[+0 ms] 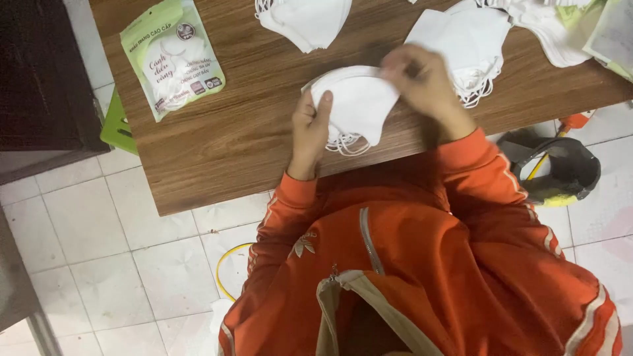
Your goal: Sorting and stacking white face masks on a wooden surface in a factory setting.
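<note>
Stack of white folded fabric face masks (356, 102) held over brown wood-grain worktop (231, 138). Left hand (310, 128) grip closed on stack's edge; right hand (422, 82) grip pinching top mask, blurred. Step: squaring stack, likely. Next needs aligned edges, tucked ear loops.

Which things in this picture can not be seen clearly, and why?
- Right hand: blurred in the head view; its grip on the white masks is unclear.
- Number of masks held: hidden, they are stacked.
- Mask piles at the table's far edge: cut off by the top of the frame.
- Dark object on the floor: partly behind the orange sleeve.
</note>
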